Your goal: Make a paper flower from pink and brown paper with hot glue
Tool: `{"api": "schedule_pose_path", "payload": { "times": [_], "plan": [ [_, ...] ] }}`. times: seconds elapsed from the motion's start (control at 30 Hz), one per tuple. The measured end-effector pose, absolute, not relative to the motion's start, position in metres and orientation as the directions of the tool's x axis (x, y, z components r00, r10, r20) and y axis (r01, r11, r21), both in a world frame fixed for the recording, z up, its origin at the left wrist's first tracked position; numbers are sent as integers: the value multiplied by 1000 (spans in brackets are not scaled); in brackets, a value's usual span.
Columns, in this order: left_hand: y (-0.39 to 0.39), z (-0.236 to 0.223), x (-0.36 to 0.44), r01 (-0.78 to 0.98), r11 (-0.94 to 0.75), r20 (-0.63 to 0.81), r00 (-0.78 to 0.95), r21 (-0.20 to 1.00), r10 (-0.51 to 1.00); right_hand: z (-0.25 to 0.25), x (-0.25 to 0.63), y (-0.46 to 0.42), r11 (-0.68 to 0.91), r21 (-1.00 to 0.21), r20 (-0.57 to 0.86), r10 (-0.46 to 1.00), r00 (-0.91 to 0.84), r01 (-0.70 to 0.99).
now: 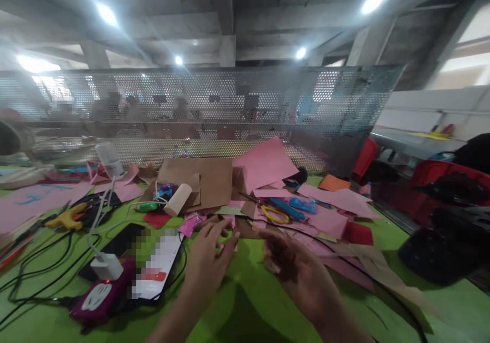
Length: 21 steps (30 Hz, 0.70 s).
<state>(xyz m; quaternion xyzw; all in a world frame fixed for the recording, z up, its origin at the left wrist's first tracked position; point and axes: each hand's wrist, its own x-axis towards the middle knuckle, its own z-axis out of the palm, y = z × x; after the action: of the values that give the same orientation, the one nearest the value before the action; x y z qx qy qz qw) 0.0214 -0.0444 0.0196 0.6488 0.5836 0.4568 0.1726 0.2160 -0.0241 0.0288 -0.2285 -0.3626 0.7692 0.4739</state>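
My left hand is just left of the middle of the green table, back of the hand up. Its fingers are bent, with a gap between thumb and forefinger, and I see nothing held in it. A crumpled bright pink wrapper lies beside its knuckles. To the right, my right hand is loosely curled and slightly blurred, its fingers apart and no object visible in them. Near its fingertips a black cable runs over pink paper scraps. Beyond lie yellow-handled scissors and a blue tool-like item.
At left are a purple power strip with a white charger, a phone-like device and a yellow glue gun-like tool. A cardboard tube and brown cardboard lie ahead. A perforated metal screen stands behind; red chairs are right.
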Motion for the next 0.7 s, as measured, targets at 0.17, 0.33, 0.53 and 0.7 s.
{"api": "schedule_pose_path", "payload": {
  "times": [0.17, 0.33, 0.53, 0.7],
  "plan": [
    [-54, 49, 40, 239, -354, 373, -36, 904, 927, 24, 211, -28, -269, -836, -4, 874, -486, -478],
    [-49, 45, 50, -147, -200, 181, -135, 969, 974, 24, 209, -34, -213, -880, 59, 839, -541, -426],
    [-46, 41, 64, -428, -222, 94, -300, 876, 949, 32, 204, -42, -215, -909, 72, 763, -643, -356],
    [-43, 45, 71, -306, -268, 130, -404, 914, 905, 33, 200, -46, -195, -937, 59, 727, -684, -289]
  ]
}}
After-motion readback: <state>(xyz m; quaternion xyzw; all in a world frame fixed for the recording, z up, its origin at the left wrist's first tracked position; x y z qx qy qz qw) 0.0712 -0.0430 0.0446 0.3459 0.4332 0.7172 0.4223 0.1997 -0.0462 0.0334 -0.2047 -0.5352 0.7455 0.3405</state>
